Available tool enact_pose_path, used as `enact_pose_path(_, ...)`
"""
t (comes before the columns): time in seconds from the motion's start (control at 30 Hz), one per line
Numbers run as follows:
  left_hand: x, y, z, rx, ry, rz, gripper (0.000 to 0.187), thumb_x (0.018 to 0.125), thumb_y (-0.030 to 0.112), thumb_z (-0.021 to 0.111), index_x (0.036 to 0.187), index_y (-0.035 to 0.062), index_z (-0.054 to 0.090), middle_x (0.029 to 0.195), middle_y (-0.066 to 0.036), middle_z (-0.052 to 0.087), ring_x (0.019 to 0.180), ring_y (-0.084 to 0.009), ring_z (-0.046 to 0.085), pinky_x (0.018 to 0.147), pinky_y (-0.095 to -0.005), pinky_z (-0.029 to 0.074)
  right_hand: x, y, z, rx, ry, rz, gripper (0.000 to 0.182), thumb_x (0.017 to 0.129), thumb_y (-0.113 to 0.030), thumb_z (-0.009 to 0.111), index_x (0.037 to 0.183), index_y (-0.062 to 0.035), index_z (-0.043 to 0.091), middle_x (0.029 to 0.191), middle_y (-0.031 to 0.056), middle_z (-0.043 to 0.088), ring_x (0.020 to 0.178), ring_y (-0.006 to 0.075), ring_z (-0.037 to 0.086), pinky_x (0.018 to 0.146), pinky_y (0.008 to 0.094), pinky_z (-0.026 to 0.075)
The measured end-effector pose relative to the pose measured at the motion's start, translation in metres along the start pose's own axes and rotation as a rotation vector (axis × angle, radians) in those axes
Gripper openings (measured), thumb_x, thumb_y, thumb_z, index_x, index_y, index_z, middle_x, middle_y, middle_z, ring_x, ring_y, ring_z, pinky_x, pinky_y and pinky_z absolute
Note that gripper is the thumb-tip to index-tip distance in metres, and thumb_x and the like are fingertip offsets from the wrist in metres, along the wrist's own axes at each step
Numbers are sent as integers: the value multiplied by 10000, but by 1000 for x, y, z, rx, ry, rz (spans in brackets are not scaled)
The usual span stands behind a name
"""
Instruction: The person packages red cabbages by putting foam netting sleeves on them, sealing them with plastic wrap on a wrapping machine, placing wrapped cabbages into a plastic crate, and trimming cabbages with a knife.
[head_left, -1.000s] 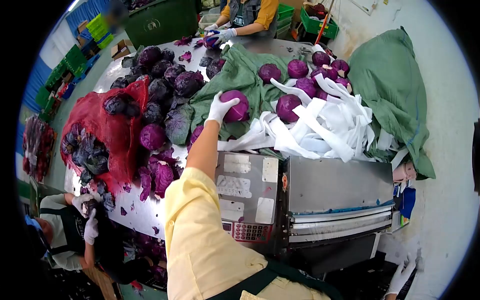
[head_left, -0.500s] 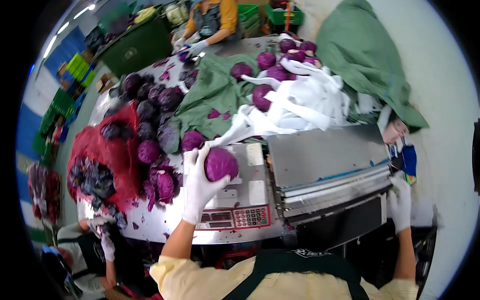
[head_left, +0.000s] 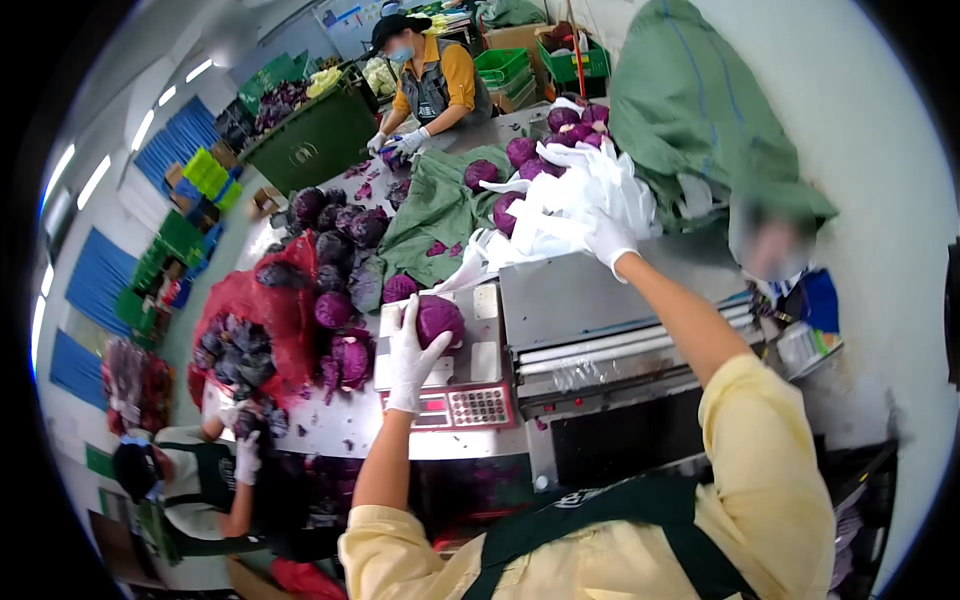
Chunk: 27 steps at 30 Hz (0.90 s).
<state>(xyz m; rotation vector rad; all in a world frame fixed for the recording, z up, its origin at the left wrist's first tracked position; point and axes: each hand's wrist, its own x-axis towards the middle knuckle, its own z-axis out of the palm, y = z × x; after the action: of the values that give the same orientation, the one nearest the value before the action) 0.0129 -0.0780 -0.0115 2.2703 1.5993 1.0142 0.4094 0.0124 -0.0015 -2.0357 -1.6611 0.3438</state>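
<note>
A round red cabbage (head_left: 440, 322) sits over the pan of a red-framed digital scale (head_left: 476, 408). My left hand (head_left: 408, 368), in a white glove, grips it from the left, thumb along its near side and fingers at its far side. My right hand (head_left: 608, 244), also gloved in white, is at the near edge of a pile of white plastic bags (head_left: 570, 205). Its fingers look stretched out over them, though white glove and white bags partly blend. Below that hand lies a flat metal wrapping machine (head_left: 590, 295), to the right of the scale.
Loose cabbages (head_left: 345, 225) and a red mesh sack (head_left: 290, 335) lie left of the scale. Green cloth (head_left: 430, 205) spreads behind it, and a big green sack (head_left: 690, 90) stands back right. One co-worker (head_left: 440, 85) handles something across the table; another (head_left: 200, 480) works at lower left.
My right hand has moved from the machine's right end up and left to the white bags. My left hand stays on the cabbage at the scale. The view has tilted up.
</note>
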Motion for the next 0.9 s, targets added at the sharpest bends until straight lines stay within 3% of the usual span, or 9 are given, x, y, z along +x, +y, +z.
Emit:
enact_pose_path(0.17,-11,83,-3,106,224,51,810,787,239,760,1454,37,347,1469,-233,351,1382,-389,309,1120,-430,290,-38,-14,-28,39,365,-775,236,857,-172,543,1055,-210,666,924,122,665,915,285,631,801,428,499)
enact_pose_path(0.27,-14,186,-32,225,138,366,767,783,213,756,1431,34,388,1418,-217,430,1353,-386,362,1126,-410,283,-119,-43,-94,135,-20,-1188,204,857,-187,580,1045,-197,657,798,173,621,783,325,626,751,461,495)
enact_pose_path(0.33,-37,215,-25,127,37,442,545,770,143,761,1263,21,564,1161,-159,620,1087,-312,582,966,-409,447,-170,-35,-113,200,-110,-1221,318,833,-180,622,1146,-235,644,795,93,601,781,291,605,729,403,497)
enact_pose_path(0.4,-74,207,-9,-225,-369,47,375,817,190,742,1164,76,655,920,-104,690,879,-215,645,872,-359,479,-194,-20,-127,318,-145,-1235,376,816,-134,634,1182,-218,639,798,65,587,786,275,591,729,389,493)
enact_pose_path(0.43,-93,213,3,-635,-332,-169,178,857,106,695,1030,63,706,747,-27,679,681,-98,597,739,-273,488,-197,-12,-135,312,-177,-1254,376,816,-134,634,1182,-218,639,798,65,587,786,275,591,729,389,493)
enact_pose_path(0.57,-129,269,30,-858,-121,-201,299,898,77,634,1189,10,616,994,-78,688,899,-121,632,796,-262,497,-209,11,-151,392,-107,-979,389,792,-87,630,1172,-168,652,813,58,603,790,275,578,730,385,494)
enact_pose_path(0.73,-154,294,36,-1106,-178,-528,272,899,127,633,1128,-18,611,907,-33,653,809,-78,595,735,-235,494,-227,-3,-161,433,-286,-901,398,793,-46,614,1178,-140,655,845,98,609,783,266,590,724,354,479)
enact_pose_path(0.83,-185,301,27,-875,-144,-477,230,888,179,664,1014,-13,644,829,-8,645,769,-51,581,684,-216,475,-254,3,-157,420,-326,-897,432,776,-3,591,1192,-104,641,832,92,585,760,248,578,734,335,470)
enact_pose_path(0.9,-207,305,35,-818,11,-523,229,886,199,668,972,-13,654,826,-6,649,768,-48,575,684,-228,475,-268,13,-142,505,-275,-877,566,790,-1,619,1340,-13,483,1055,81,588,1006,167,566,931,294,430)
